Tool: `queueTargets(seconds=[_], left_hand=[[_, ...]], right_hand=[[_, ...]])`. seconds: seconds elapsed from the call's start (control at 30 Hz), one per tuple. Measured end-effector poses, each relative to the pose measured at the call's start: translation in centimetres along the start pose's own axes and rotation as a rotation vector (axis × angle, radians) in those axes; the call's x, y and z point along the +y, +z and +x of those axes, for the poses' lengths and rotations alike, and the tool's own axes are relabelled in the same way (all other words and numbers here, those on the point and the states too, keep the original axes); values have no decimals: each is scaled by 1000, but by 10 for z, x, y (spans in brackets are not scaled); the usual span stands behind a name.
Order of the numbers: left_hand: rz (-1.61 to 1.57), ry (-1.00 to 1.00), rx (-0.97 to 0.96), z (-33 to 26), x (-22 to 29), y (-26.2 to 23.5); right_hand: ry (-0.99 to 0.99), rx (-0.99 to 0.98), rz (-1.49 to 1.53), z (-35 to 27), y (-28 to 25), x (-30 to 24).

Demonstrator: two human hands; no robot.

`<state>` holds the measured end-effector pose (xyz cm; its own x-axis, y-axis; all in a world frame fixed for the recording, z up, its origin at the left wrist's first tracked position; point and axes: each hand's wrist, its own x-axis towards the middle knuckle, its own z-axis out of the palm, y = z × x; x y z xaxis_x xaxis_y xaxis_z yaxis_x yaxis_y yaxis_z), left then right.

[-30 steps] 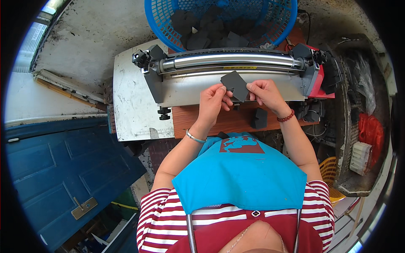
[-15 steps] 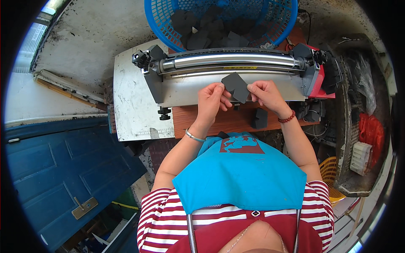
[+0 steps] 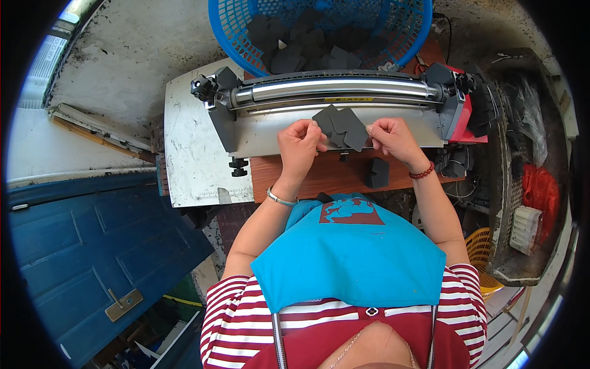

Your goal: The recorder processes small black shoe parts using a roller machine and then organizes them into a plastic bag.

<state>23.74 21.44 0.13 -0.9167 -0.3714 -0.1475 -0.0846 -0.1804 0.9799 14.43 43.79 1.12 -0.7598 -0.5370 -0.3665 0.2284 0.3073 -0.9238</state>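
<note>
Two flat dark grey notched pieces overlap above the metal bed (image 3: 264, 132) of a roller machine. My left hand (image 3: 300, 144) pinches the left grey piece (image 3: 323, 120) between thumb and fingers. At its right edge, the right grey piece (image 3: 353, 128) is pinched by my right hand (image 3: 393, 140). Beyond my hands runs the shiny steel roller (image 3: 335, 88), held between dark end blocks. A further dark grey piece (image 3: 377, 173) lies on the brown wooden tabletop (image 3: 289, 178), close to me below my right hand.
Behind the roller stands a blue plastic basket (image 3: 222, 31) with many dark grey pieces inside. A black adjusting knob (image 3: 203, 88) sticks out at the machine's left end. On the right are a worn dark crate (image 3: 505, 246) with a red bag (image 3: 541, 194), and a yellow basket (image 3: 478, 249).
The two grey pieces, nearly stacked before, are now fanned apart, the left one showing more. My left hand has shifted left and my right hand slightly right.
</note>
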Motion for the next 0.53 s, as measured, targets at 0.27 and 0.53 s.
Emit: queueTargets(seconds=[0.27,0.53], left_hand=[[-6,-21,-31,0,0,-1],[-21,-133,-154,0,0,4]], right_hand=[[-15,301,-243,24,-5,-9],[63,-157,-110,2,3,-12]])
